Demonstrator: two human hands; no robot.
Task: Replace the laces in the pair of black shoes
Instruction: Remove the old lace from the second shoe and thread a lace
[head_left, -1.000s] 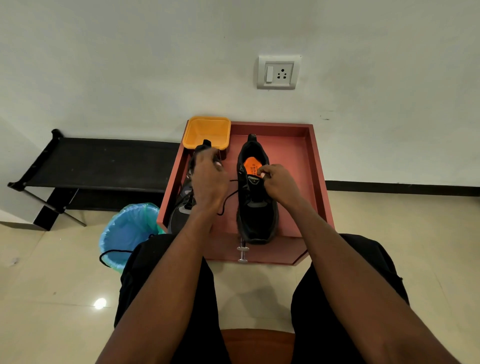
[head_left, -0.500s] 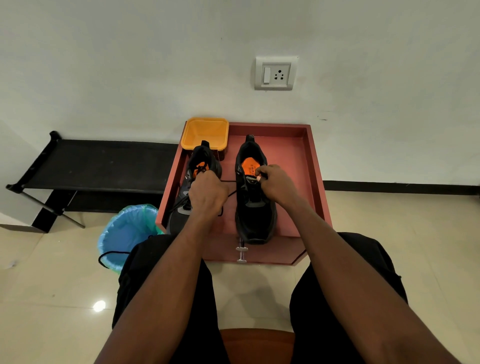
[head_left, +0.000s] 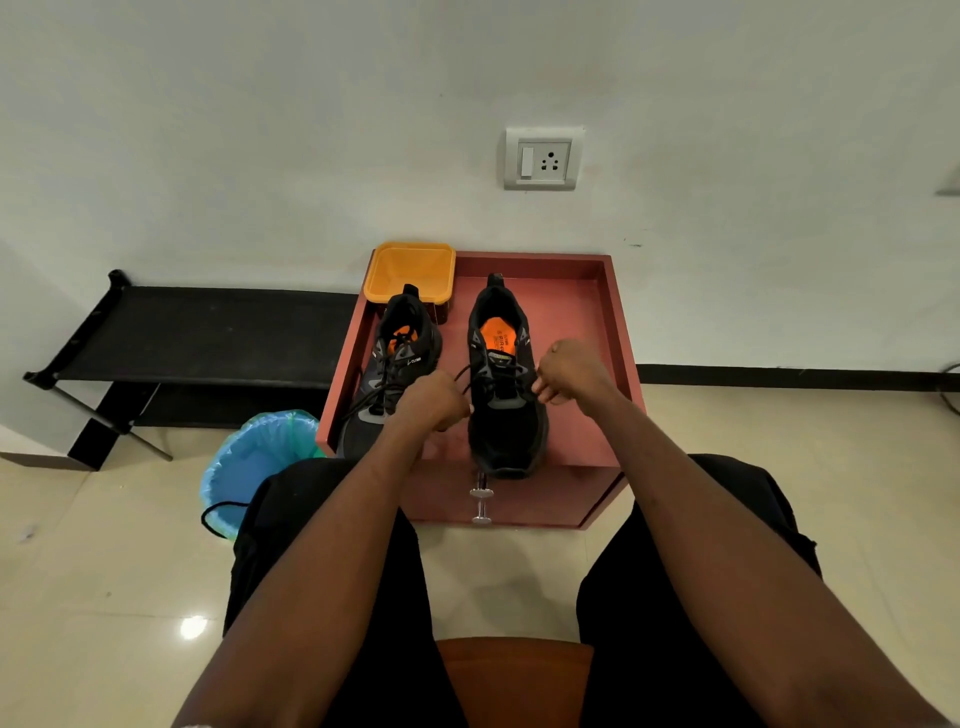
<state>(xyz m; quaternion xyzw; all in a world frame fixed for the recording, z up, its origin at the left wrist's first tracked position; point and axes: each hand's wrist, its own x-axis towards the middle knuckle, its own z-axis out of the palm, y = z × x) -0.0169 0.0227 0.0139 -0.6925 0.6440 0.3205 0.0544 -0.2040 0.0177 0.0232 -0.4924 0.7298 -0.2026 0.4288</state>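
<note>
Left to right on the red worktop (head_left: 582, 280): left shoe (head_left: 387, 374) already laced, left hand (head_left: 434, 402) and right hand (head_left: 571, 374) each pinching an end of the black lace (head_left: 483, 382) (soft, limp, best held near the tips) across the right shoe (head_left: 504, 415).

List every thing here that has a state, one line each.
Right shoe: upright, lace being pulled through.
Left shoe: upright, laced.
Lace: held at both ends.
Left hand: pinches lace.
Right hand: pinches lace.
Orange tub: open, looks empty.
Bin: open, lined.
</note>
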